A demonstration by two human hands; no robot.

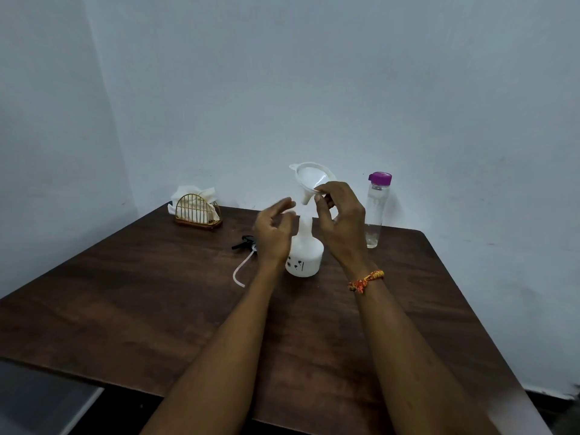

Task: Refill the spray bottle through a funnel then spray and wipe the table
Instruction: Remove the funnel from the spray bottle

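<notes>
Funnel [309,180], tilted, pinched by right hand [340,221] over spray bottle [306,249]; left hand [273,232] spread, empty. Risk: spout misses neck, bottle topples mid-worktop.

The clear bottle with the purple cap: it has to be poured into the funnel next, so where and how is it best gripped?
Wrap the right hand round the mid-body of the clear plastic bottle with the purple cap, coming from its near right side. It stands upright, tall and narrow, so a low or cap grip would likely tip it; the white funnel and white spray bottle crowd its left.
</notes>
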